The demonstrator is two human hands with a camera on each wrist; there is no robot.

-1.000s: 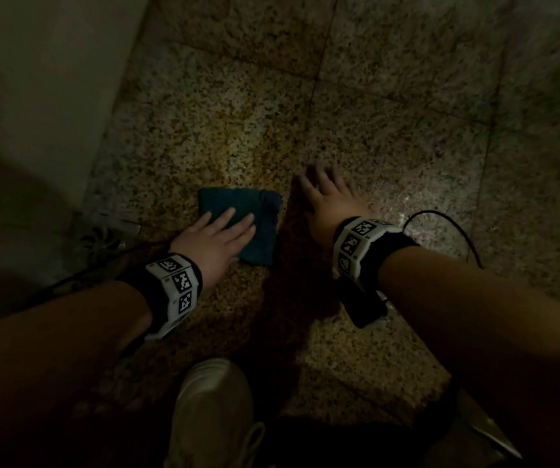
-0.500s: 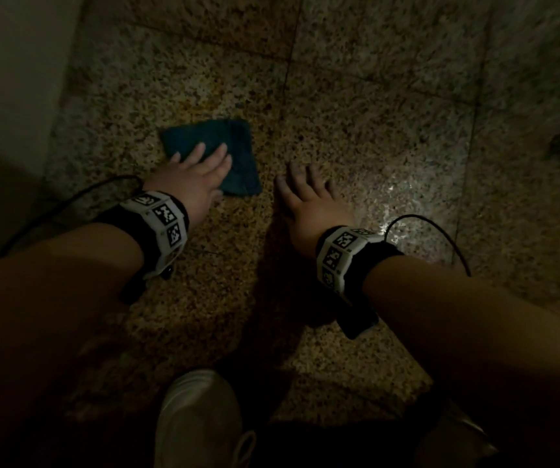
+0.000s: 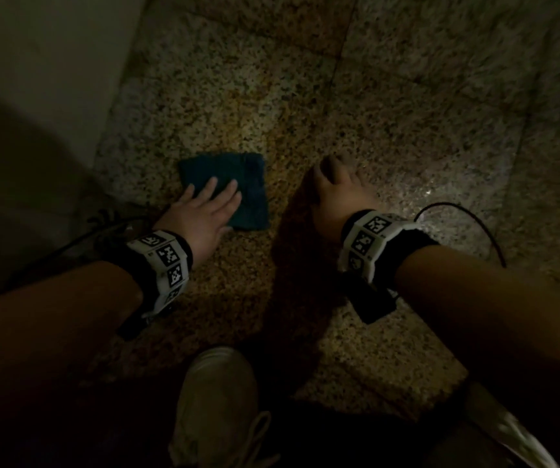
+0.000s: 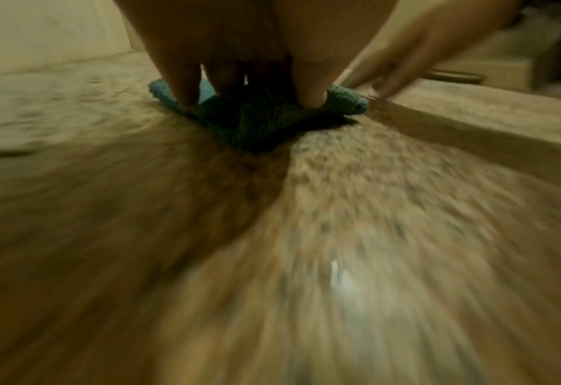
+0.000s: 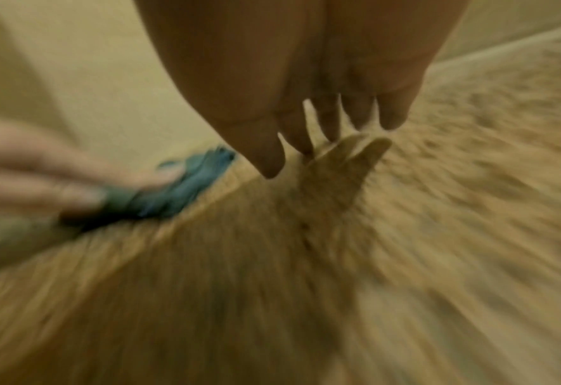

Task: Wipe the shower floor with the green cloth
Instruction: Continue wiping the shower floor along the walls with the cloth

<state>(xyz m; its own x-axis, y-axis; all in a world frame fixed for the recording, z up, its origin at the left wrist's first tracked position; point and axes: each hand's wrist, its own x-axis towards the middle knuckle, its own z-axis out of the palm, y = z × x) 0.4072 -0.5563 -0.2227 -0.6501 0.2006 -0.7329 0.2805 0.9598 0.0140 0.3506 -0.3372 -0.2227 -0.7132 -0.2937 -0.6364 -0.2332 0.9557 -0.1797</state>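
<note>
The green cloth [image 3: 234,187] slid nearer under the flat left hand [image 3: 201,214]; right hand [image 3: 339,194] flat, fingertips blurred.

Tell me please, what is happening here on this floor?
A person crouches over a speckled stone shower floor in dim light. The left hand presses flat, fingers straight, on a folded green cloth to wipe with it. The right hand rests on the bare floor beside the cloth, holding nothing, apparently for support. A pale shoe shows at the bottom of the head view, and a wall stands to the left.
</note>
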